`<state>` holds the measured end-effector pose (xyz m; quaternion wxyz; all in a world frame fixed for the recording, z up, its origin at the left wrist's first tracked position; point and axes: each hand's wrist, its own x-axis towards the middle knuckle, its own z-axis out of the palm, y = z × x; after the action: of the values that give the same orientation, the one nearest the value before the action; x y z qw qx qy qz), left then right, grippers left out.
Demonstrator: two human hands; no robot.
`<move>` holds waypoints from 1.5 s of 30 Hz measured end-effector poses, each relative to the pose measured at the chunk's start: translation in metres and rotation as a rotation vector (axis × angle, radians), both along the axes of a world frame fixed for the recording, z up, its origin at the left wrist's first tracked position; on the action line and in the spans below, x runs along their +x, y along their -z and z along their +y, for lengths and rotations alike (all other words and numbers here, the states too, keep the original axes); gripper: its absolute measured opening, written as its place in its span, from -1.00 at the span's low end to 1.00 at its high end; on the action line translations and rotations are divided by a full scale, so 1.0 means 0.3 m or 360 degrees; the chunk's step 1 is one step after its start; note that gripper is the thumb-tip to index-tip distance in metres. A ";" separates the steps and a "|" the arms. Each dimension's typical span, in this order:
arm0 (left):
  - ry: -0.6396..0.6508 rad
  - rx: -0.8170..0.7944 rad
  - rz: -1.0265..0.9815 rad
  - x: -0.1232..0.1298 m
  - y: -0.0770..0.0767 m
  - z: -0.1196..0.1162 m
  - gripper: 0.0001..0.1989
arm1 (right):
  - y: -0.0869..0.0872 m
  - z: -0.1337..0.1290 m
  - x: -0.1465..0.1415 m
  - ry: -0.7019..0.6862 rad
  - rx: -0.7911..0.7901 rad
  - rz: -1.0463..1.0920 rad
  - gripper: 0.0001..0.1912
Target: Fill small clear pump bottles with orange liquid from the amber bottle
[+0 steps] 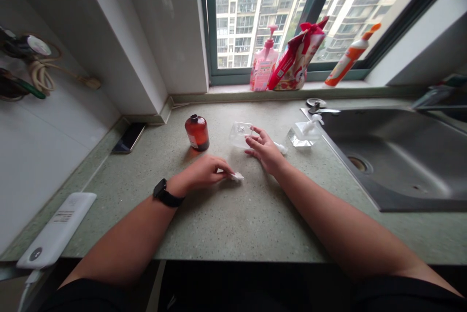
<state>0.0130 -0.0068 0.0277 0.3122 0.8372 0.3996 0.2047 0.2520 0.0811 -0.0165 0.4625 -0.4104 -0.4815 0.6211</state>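
My left hand (207, 173), with a black watch on its wrist, is closed on a small crumpled white tissue (238, 176) held at the fingertips just over the counter. My right hand (265, 149) has its fingers apart at the right side of a clear, empty-looking bottle (238, 135) without a pump; whether the fingertips touch it I cannot tell. Partly hidden behind that hand lies a white piece (280, 147), perhaps a pump head. An amber bottle (197, 133) with an uncapped dark neck and some liquid inside stands behind my left hand.
A clear pump dispenser (304, 133) stands beside the steel sink (408, 156). On the sill are a pink pump bottle (263, 66), a red pouch (297, 59) and an orange-white bottle (346, 61). A phone (129, 137) and white power bank (58, 229) lie left.
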 end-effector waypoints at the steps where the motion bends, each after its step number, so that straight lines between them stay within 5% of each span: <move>1: -0.0103 -0.0046 -0.0036 -0.013 -0.013 0.002 -0.79 | 0.000 0.001 0.000 -0.0004 -0.0003 -0.0001 -0.17; 6: -0.0906 0.0273 0.0049 -0.042 -0.027 0.013 -0.80 | 0.006 0.010 0.006 -0.0040 -0.0013 -0.0005 -0.15; 9: -0.1060 0.0588 0.0337 -0.023 0.002 0.012 -0.80 | 0.012 0.016 0.013 -0.0077 -0.0014 -0.0014 -0.14; 13: -0.0896 0.0576 0.0717 0.006 0.027 0.004 -0.76 | 0.013 0.016 0.016 -0.0081 -0.0005 -0.0011 -0.14; 16: -0.0656 0.0394 0.0605 0.007 0.016 -0.005 -0.78 | 0.010 0.011 0.012 -0.0065 0.0000 -0.0019 -0.14; 21: 0.0044 -0.0480 -0.0035 -0.005 -0.036 -0.020 -0.80 | 0.004 0.000 0.000 -0.0008 0.0018 -0.0039 -0.16; 25: 0.0019 -0.0958 -0.0273 0.004 -0.041 -0.022 -0.66 | -0.002 -0.006 -0.001 -0.0012 0.0014 -0.0029 -0.19; 27: -0.0122 -0.0849 -0.0124 0.010 -0.028 -0.020 -0.71 | -0.006 -0.008 0.000 -0.0038 0.0010 -0.0028 -0.18; 32: -0.0462 -0.0007 0.0221 0.001 -0.011 -0.008 -0.81 | -0.015 -0.013 -0.001 -0.0060 0.0017 -0.0048 -0.16; 36: -0.0758 0.0322 -0.0020 -0.011 -0.012 -0.002 -0.51 | -0.026 -0.026 -0.002 -0.0160 0.0005 -0.0040 -0.17; 40: -0.0819 0.0440 -0.0213 -0.004 0.000 -0.003 -0.17 | -0.037 -0.047 -0.003 -0.0446 0.0055 -0.0020 -0.21; 45: -0.0786 0.0398 -0.0313 0.001 0.014 -0.002 -0.26 | -0.042 -0.059 -0.002 -0.0719 0.0225 -0.0195 -0.20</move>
<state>0.0134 -0.0075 0.0236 0.1847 0.7227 0.5308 0.4023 0.2513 0.0635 -0.0040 0.3094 -0.2959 -0.6304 0.6475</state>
